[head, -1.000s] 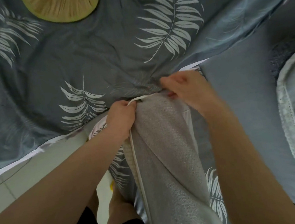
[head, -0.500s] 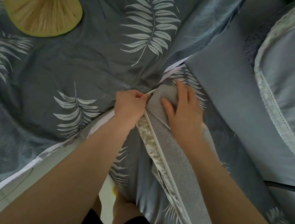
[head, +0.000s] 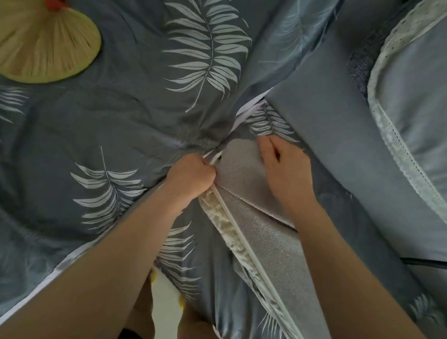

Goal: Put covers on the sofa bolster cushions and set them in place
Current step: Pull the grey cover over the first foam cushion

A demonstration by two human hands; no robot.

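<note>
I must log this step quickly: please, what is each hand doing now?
Left hand: fist closed, gripping the white piped edge of the grey bolster.
Right hand: fingers curled onto the bolster's end; real grip cannot be told.

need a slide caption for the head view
Left hand grips the leaf-print cover's white-piped edge while right hand presses the grey bolster cushion inside.
</note>
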